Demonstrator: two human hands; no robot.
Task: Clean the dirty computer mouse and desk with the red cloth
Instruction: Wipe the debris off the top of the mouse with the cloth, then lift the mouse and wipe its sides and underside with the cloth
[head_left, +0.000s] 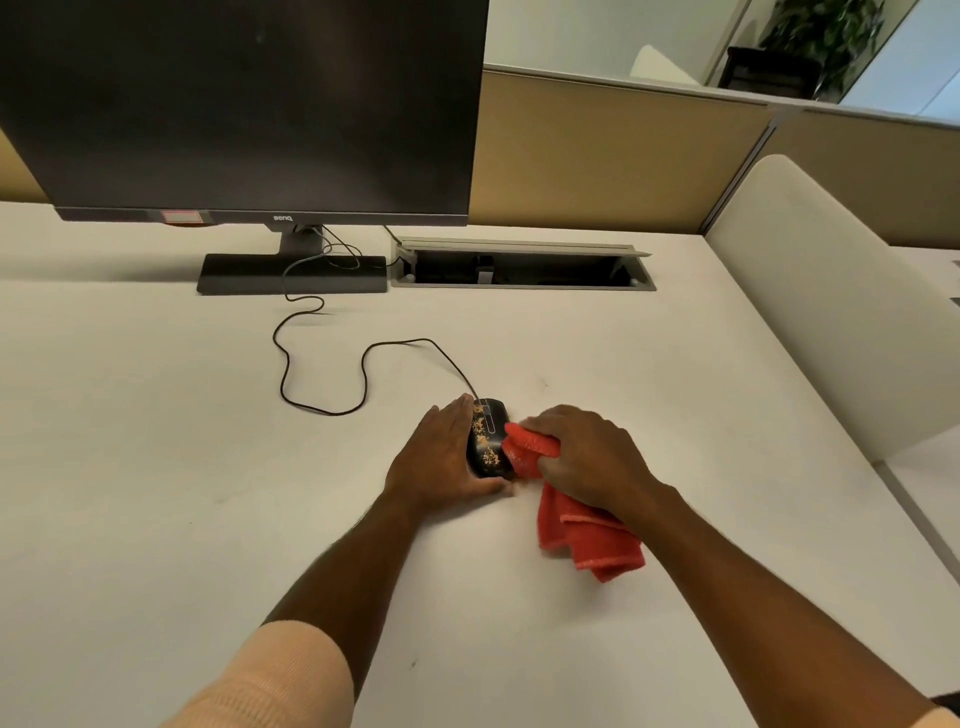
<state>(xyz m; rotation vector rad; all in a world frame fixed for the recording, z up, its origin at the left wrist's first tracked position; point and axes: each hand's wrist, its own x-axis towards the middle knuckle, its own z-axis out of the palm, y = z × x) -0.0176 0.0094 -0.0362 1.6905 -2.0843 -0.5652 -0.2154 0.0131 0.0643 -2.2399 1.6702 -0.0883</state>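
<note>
Red cloth (571, 525): right hand (587, 457), fingers curled, is clamping it bunched, pressing it on mouse (485, 441).
Left hand (441, 462): straight, joined fingers are bracing mouse, likely against sliding.

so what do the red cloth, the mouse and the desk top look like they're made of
red cloth: soft fabric, probably microfibre or terry; fuzzy nap, stitched hem, limp folds.
mouse: likely hard black plastic; smooth, slightly glossy shell, speckled with tan grime.
desk: looks like off-white laminate, matt and flat; its core does not show.
</note>
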